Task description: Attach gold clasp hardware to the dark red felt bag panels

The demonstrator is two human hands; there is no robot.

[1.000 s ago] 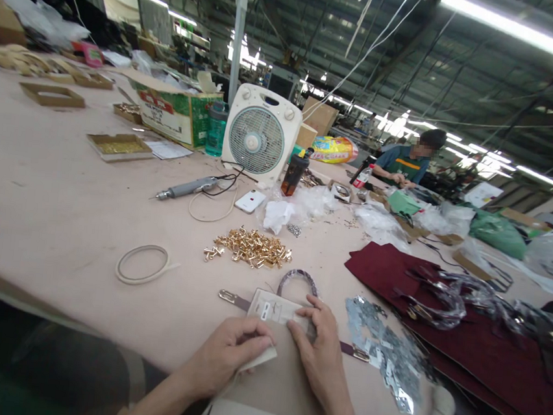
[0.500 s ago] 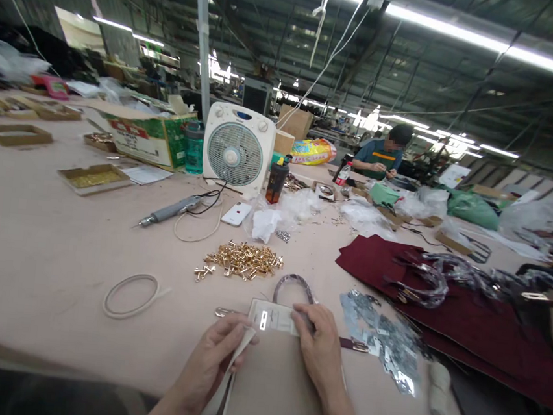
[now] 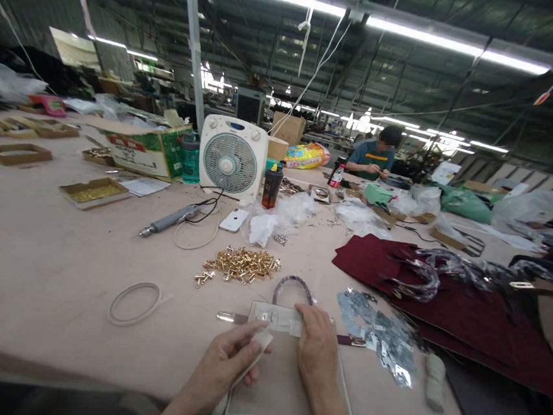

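My left hand [image 3: 230, 359] is closed on a pale flat strip [image 3: 264, 340], pinching it near its end above the panel. Its lower part hangs behind the wrist. Flat on the table lies a beige bag panel [image 3: 274, 390] with a whitish band along its top edge. My right hand [image 3: 317, 352] grips the panel's upper right, fingers bent over the band. Beyond the top edge stands a plastic-wrapped dark handle loop [image 3: 295, 281]. A dark red strap with a metal end [image 3: 352, 341] pokes out on the right, and another metal end [image 3: 227, 317] on the left.
Gold fittings [image 3: 241, 264] lie heaped ahead, and thin metal plates [image 3: 381, 335] at right. Dark red panels [image 3: 379, 263] are stacked beyond. A powered screwdriver [image 3: 170, 219], a phone [image 3: 234, 220], a fan [image 3: 232, 161] and a white ring [image 3: 135, 303] stand around. A co-worker [image 3: 374, 158] sits across.
My left hand has moved slightly right and down over the panel, bringing the strip's end with it. The right hand stays on the panel's upper right. The camera view has shifted slightly.
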